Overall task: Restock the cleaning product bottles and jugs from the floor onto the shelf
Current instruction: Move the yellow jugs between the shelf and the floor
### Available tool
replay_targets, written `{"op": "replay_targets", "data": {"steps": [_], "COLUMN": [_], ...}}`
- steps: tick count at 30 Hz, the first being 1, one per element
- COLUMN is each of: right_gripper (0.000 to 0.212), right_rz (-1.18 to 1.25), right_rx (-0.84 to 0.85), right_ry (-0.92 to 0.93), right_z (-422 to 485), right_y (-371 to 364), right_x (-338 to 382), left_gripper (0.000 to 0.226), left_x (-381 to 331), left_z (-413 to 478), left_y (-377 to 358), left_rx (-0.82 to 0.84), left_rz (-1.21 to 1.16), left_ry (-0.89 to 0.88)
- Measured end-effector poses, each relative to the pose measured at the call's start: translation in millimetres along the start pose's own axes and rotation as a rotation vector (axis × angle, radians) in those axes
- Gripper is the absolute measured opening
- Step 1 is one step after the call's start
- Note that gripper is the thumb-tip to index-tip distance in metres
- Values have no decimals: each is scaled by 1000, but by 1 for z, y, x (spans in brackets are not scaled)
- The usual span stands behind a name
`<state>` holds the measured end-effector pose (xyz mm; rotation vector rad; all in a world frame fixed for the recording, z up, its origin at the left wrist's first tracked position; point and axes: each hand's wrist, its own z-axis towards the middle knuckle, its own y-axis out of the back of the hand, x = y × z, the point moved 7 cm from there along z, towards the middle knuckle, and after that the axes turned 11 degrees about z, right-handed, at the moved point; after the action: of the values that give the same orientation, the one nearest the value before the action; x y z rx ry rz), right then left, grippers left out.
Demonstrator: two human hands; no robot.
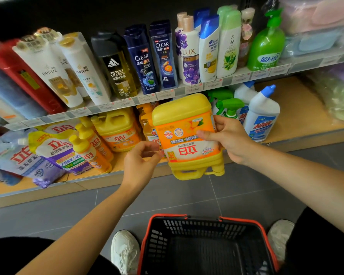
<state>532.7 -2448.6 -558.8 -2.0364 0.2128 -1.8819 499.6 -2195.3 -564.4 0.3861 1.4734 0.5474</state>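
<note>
1. Currently the yellow jug (187, 132) is off the floor, held in the air in front of the lower shelf (298, 108). It sits between the shelved yellow jug (117, 128) at its 9 o'clock and the green spray bottles (229, 108) at its 2 o'clock.
2. Its long axis runs roughly 12 to 6 o'clock, and it is upside down: the base points to 12, the handle and cap to 6, and the label reads inverted.
3. The right hand (230, 137) grasps it from 3 o'clock, with the thumb laid across the label and the fingers wrapped round the far side. This hand carries the weight.
4. The left hand (141, 161) sits at the jug's 8 o'clock with its fingers curled, just beside the lower left edge. I cannot tell whether it touches the jug.
5. By my reading, the jug must be turned cap-up before it goes in at 12 o'clock. The left hand is well placed to help.
6. The shelf spot directly behind the jug is hidden, so the free room there cannot be judged. The basket (262, 227) at 6 o'clock is cut off by the frame edge, and its inside is too dark to read.
</note>
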Motion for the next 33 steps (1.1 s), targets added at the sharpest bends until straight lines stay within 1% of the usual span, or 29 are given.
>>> {"op": "replay_targets", "data": {"steps": [1,3,4,5,7,8,10,13,17,19,21,22,24,27,30,33], "right_gripper": [61,59,57,54,49,46,43,43,56,54,46,45,51,54,51,48], "right_rz": [7,27,40,55,81,87,92,119,93,72,49,55,98,150,142,98], "right_rx": [-12,-26,-30,-32,-36,-40,-48,-62,-77,-74,-69,-63,-50,-6,54,87], "right_ry": [-2,-6,-9,-14,-31,-42,-64,-124,-247,-290,-322,-346,-418,-546,-637,-721], "right_z": [1,1,1,0,0,0,0,2,9,14,15,15,13,8,4,1], "right_y": [0,-1,-2,-3,-5,-7,-9,-16,-24,-27,-26,-27,-29,-40,-50,-59], "right_x": [0,-1,-1,-3,-7,-9,-16,-29,-49,-59,-70,-78,-95,-118,-136,-149], "left_gripper": [15,18,25,36,60,67,70,65,62,60,58,58,58,47,39,39], "left_x": [9,29,38,45,51,53,57,65,76,82,89,93,99,104,102,92], "left_z": [-1,-9,-16,-21,-28,-28,-29,-30,-31,-31,-29,-28,-28,-30,-30,-25], "left_y": [-7,-26,-35,-44,-53,-55,-55,-51,-44,-36,-23,-15,0,21,41,60], "left_rx": [56,243,352,450,576,608,630,608,533,467,377,338,287,220,116,25], "left_rz": [-16,-54,-97,-154,-250,-277,-297,-294,-347,-375,-356,-342,-325,-326,-331,-309], "left_ry": [71,247,340,413,460,453,449,466,499,511,500,485,445,397,348,241]}}
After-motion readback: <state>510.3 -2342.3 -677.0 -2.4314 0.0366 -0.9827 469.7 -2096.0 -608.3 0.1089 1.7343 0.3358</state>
